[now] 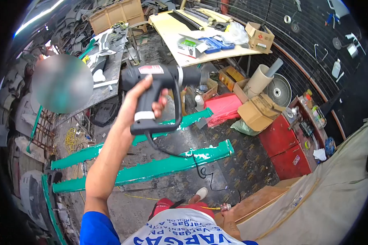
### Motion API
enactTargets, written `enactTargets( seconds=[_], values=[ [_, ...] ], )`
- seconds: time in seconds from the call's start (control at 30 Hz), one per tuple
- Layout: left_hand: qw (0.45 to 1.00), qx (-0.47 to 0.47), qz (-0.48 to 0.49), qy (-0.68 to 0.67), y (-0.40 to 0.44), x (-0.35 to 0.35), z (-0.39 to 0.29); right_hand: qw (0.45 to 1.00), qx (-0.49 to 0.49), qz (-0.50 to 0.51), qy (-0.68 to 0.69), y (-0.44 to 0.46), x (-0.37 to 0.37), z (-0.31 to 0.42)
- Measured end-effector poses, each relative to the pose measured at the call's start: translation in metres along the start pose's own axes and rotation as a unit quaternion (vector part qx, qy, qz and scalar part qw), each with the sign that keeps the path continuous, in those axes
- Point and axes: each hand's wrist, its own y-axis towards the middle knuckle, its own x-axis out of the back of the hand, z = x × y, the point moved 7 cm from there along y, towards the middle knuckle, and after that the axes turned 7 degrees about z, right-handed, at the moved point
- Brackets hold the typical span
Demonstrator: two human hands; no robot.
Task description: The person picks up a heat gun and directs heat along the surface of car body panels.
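The left hand [131,102] holds a black power tool [165,77] up in front of the chest, its fingers wrapped round the pistol handle in a narrow, closed grip and the thumb high on the grip, so the body lies roughly level and the nozzle end points to the right. A black cord [163,150] leaves the handle's base and hangs over the nearer green beam [151,170] towards the floor, where its loose loops could snag a foot. Low at the person's right side, the right hand [229,215] is closed on a small cord end [225,207], with a yellow cord [209,208] running to it; whether it is plugged to anything I cannot tell. One pale shoe [201,192] shows on the floor close to the beam. The farther green beam [86,154] lies roughly alongside, and the two together block a straight walk forward. Beyond them, red plastic [221,107] and an open cardboard box [259,110] crowd the ground next to a red cabinet [279,136], narrowing the way on the right. Farther off, a pale table [167,34] bears a blue case [214,45], apparently kept off the cluttered floor. To the left, a blurred patch covers part of a grey table [86,100].
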Motion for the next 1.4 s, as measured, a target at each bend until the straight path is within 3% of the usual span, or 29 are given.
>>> enactTargets(
  seconds=[0.17, 0.3, 0.43, 0.6, 0.7, 0.77, 0.9, 0.97, 1.07, 1.1, 1.23, 1.33, 1.4],
  values=[
    [0.978, -0.069, 0.161, -0.113, 0.034, -0.076, -0.056, 0.998, 0.006, 0.038, 0.050, -0.004, -0.004, -0.011],
    [0.974, -0.033, 0.208, -0.083, 0.024, -0.100, -0.061, 0.994, 0.045, 0.040, 0.086, -0.006, 0.006, -0.024],
    [0.991, 0.001, 0.122, -0.055, -0.019, -0.080, -0.035, 0.990, 0.063, 0.067, 0.109, -0.021, 0.004, -0.029],
    [0.986, 0.013, 0.122, -0.112, -0.060, -0.066, -0.019, 0.981, 0.113, 0.100, 0.123, -0.045, -0.003, -0.027],
    [0.988, 0.010, 0.118, -0.104, -0.059, -0.087, 0.007, 0.971, 0.171, 0.129, 0.105, -0.072, -0.032, -0.027],
    [0.982, 0.043, 0.131, -0.128, -0.055, -0.107, 0.041, 0.972, 0.113, 0.204, 0.007, -0.077, -0.057, -0.040],
    [0.949, 0.091, 0.215, -0.210, -0.051, -0.159, 0.108, 0.965, 0.125, 0.223, -0.063, -0.106, -0.074, -0.065],
    [0.938, 0.120, 0.222, -0.240, -0.055, -0.179, 0.138, 0.929, 0.153, 0.287, -0.175, -0.136, -0.095, -0.074],
    [0.927, 0.147, 0.224, -0.264, -0.065, -0.199, 0.167, 0.921, 0.173, 0.289, -0.195, -0.149, -0.092, -0.075],
    [0.924, 0.154, 0.220, -0.270, -0.067, -0.200, 0.174, 0.904, 0.183, 0.344, -0.175, -0.152, -0.094, -0.075],
    [0.937, 0.138, 0.214, -0.241, -0.063, -0.194, 0.185, 0.870, 0.290, 0.314, -0.244, -0.153, -0.083, -0.069],
    [0.953, 0.109, 0.194, -0.203, -0.057, -0.184, 0.182, 0.871, 0.259, 0.256, -0.330, -0.124, -0.053, -0.065],
    [0.967, 0.081, 0.171, -0.171, -0.055, -0.173, 0.179, 0.927, 0.161, 0.200, -0.275, -0.111, -0.032, -0.066]
  ],
)
